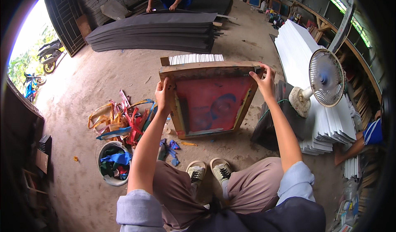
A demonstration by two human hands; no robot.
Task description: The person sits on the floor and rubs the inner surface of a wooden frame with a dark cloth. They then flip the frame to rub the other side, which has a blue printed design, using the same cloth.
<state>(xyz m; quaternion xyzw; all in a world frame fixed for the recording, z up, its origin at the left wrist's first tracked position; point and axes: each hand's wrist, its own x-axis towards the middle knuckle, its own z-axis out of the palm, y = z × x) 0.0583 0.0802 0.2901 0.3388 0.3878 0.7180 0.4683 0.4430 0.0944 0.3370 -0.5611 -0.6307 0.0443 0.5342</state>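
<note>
- Brown floor is spreading behind a red-panelled wooden frame.
- Left grip is clasping its upper left side.
- Right grip is pinching its upper right corner.
- Frame is extending between and below them.

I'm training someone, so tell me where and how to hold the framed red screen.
Likely best by the wooden frame, near its upper corners, one hand from each side, as the left hand and right hand have it: its thick edges suit a pinch; the flat red panel offers no handhold.
</note>
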